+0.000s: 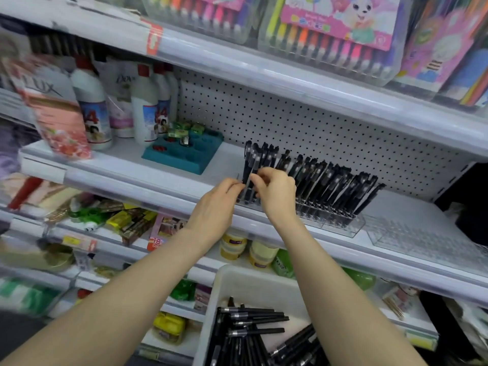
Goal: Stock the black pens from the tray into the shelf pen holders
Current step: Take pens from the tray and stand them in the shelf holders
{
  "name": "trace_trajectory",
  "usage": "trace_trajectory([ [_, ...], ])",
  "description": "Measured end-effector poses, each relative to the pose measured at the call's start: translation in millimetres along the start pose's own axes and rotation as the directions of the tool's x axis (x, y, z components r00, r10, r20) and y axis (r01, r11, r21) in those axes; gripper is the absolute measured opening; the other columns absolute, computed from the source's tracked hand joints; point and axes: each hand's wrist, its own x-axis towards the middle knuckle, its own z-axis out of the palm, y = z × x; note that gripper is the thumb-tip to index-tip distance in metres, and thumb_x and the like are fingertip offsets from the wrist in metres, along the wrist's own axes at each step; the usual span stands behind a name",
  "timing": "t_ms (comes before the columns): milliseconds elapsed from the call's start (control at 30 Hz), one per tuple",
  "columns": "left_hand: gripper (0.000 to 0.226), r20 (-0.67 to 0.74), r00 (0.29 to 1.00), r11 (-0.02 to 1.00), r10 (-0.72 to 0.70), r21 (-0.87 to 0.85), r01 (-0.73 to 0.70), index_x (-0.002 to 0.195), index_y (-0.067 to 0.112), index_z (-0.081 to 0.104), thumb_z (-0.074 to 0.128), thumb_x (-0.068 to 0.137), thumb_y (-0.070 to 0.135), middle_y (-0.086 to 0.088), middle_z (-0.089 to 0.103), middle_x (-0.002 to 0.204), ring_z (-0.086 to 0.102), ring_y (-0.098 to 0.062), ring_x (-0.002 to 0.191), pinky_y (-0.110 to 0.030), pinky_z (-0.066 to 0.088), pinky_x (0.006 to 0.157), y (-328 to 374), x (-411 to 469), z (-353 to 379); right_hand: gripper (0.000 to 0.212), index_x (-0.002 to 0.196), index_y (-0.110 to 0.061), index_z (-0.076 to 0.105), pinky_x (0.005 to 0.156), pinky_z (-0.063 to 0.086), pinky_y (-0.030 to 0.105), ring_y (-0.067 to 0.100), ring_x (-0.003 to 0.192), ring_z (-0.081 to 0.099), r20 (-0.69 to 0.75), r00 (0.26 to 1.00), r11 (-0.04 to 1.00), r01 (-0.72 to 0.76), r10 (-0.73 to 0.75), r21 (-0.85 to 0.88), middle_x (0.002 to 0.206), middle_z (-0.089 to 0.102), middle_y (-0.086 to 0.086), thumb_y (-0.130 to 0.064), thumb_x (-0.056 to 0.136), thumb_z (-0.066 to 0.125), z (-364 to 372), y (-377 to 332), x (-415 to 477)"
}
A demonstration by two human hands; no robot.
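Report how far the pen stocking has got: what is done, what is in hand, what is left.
Done: the clear pen holder on the shelf already stands packed with black pens. In hand: the left hand and right hand are both at the pens at its left end. Left: many pens still lie in the white tray, and a second clear holder to the right looks empty.

- The pens [327, 186] standing in front of me are black, with small grey bands.
- Their holder [340, 225] is clear plastic.
- The shelf [163, 178] is white, and the back panel [303, 120] is white dotted with rows of black holes.
- My tray [253, 283] is white, and the loose pens [253, 320] in it are black with silver rings.
- The block [182, 151] on the shelf is teal.
- The bottles [92, 101] are white with red caps.
- The marker boxes [335, 27] above are pink, with rainbow-coloured tips.
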Motion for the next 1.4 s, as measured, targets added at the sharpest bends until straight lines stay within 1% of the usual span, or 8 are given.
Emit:
trace_trajectory([
  [300, 0.061, -0.002, 1.0, 1.0, 0.016, 0.011, -0.016, 0.138, 0.012, 0.048, 0.054, 0.082, -0.011, -0.006, 0.05, 0.128, 0.058, -0.028, 0.103, -0.038, 0.048, 0.083, -1.0, 1.7, -1.1, 0.02, 0.077, -0.016, 0.065, 0.072, 0.053, 0.039, 0.026, 0.067, 0.062, -0.011, 1.0, 1.0, 0.002, -0.002, -0.027, 0.062, 0.063, 0.002, -0.026, 0.093, 0.063, 1.6, 0.5, -1.6],
  [367, 0.061, -0.007, 1.0, 0.999, 0.017, 0.027, -0.017, 0.138, 0.012, 0.048, 0.054, 0.082, -0.011, -0.006, 0.049, 0.129, 0.058, -0.028, 0.102, -0.037, 0.047, 0.082, 0.8, 1.7, -2.2, 0.015, 0.087, -0.013, 0.071, 0.077, 0.054, 0.039, 0.024, 0.073, 0.065, -0.003, 1.0, 1.0, 0.003, -0.003, -0.002, 0.072, 0.07, 0.005, -0.025, 0.092, 0.064, -4.0, -0.1, -5.7],
  [467, 0.062, -0.001, 1.0, 0.998, 0.029, 0.059, -0.029, 0.14, 0.011, 0.046, 0.053, 0.082, -0.011, -0.008, 0.048, 0.134, 0.057, -0.031, 0.109, -0.039, 0.046, 0.089, 3.7, 1.9, -3.4, 0.018, 0.105, -0.012, 0.073, 0.085, 0.055, 0.036, 0.016, 0.084, 0.068, -0.031, 0.999, 1.0, 0.016, -0.015, 0.015, 0.089, 0.075, 0.002, -0.023, 0.092, 0.064, -19.2, 1.7, -17.3],
  [700, 0.058, -0.034, 0.999, 0.995, 0.034, 0.097, -0.031, 0.137, 0.004, 0.049, 0.058, 0.082, -0.01, -0.014, 0.042, 0.143, 0.044, -0.034, 0.125, -0.042, 0.04, 0.102, 17.4, -19.6, 0.0, 0.011, 0.095, -0.018, 0.074, 0.075, 0.058, 0.036, 0.01, 0.071, 0.067, 0.011, 1.0, 0.998, -0.03, 0.03, 0.056, 0.077, 0.071, -0.007, -0.02, 0.093, 0.063, -52.0, 46.1, -85.0],
  [800, 0.048, -0.049, 0.998, 0.999, 0.034, 0.04, -0.032, 0.13, 0.007, 0.056, 0.058, 0.084, -0.006, -0.012, 0.049, 0.134, 0.047, -0.032, 0.12, -0.044, 0.043, 0.098, 39.6, -39.3, 1.6, 0.01, 0.094, -0.019, 0.074, 0.075, 0.058, 0.036, 0.008, 0.072, 0.068, 0.037, 0.997, 0.996, -0.073, 0.071, 0.057, 0.079, 0.072, -0.008, -0.021, 0.091, 0.066, -59.9, 76.0, -125.8],
  [933, 0.034, -0.052, 0.991, 0.991, 0.124, -0.044, -0.126, 0.11, 0.008, 0.067, 0.063, 0.079, -0.003, -0.011, 0.06, 0.108, 0.057, -0.033, 0.098, -0.044, 0.051, 0.083, 76.0, -80.3, 15.1, 0.007, 0.089, -0.02, 0.074, 0.071, 0.057, 0.036, 0.007, 0.061, 0.066, 0.114, 0.982, 0.985, -0.159, 0.152, 0.061, 0.069, 0.07, -0.006, -0.018, 0.089, 0.067, -62.5, 112.3, -176.8],
  [1133, 0.02, 0.184, 0.981, 0.997, 0.055, -0.071, -0.043, 0.101, 0.018, 0.068, 0.062, 0.084, 0.009, -0.002, 0.059, 0.101, 0.056, -0.026, 0.097, -0.039, 0.05, 0.076, 112.1, -148.8, 55.1, 0.007, 0.091, -0.019, 0.074, 0.074, 0.058, 0.035, 0.008, 0.073, 0.066, 0.23, 0.949, 0.973, -0.23, 0.218, 0.027, 0.076, 0.07, -0.008, -0.017, 0.089, 0.067, -58.8, 146.8, -214.6],
  [1400, 0.032, 0.414, 0.907, 0.975, -0.079, 0.221, -0.017, 0.117, 0.021, 0.061, 0.062, 0.087, 0.009, 0.0, 0.055, 0.114, 0.048, -0.022, 0.11, -0.031, 0.044, 0.09, 97.8, -182.6, 75.1, 0.011, 0.092, -0.018, 0.075, 0.081, 0.05, 0.026, 0.017, 0.084, 0.066, 0.323, 0.896, 0.95, -0.26, 0.303, -0.171, 0.089, 0.073, -0.002, -0.016, 0.091, 0.064, -59.0, 161.6, -231.1],
])
